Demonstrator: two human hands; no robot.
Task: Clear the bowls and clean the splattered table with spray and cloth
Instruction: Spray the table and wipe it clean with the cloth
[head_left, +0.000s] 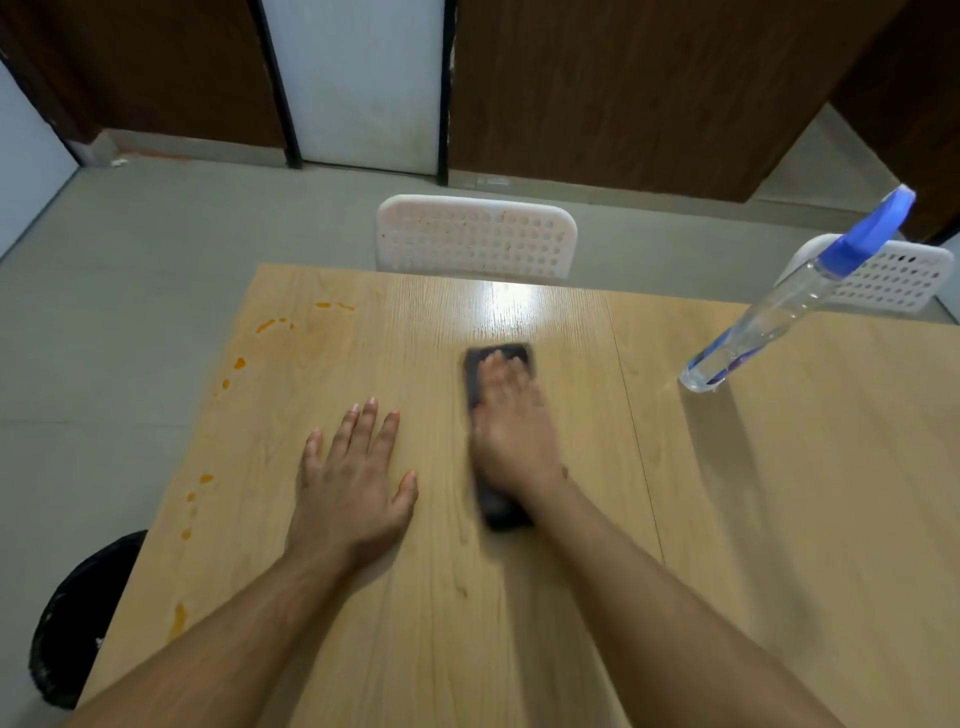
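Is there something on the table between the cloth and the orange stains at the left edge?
Yes: the left hand lies flat on the table, between the cloth under the right hand and the orange stains. No other object is there.

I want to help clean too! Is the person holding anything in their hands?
Nothing is gripped. The right hand presses flat on the middle of the dark cloth; the left hand rests flat on the table.

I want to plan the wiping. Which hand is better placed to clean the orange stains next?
Probably the right hand: it already presses the cloth. The stains lie along the table's left edge; the left hand is nearer but rests flat, holding nothing.
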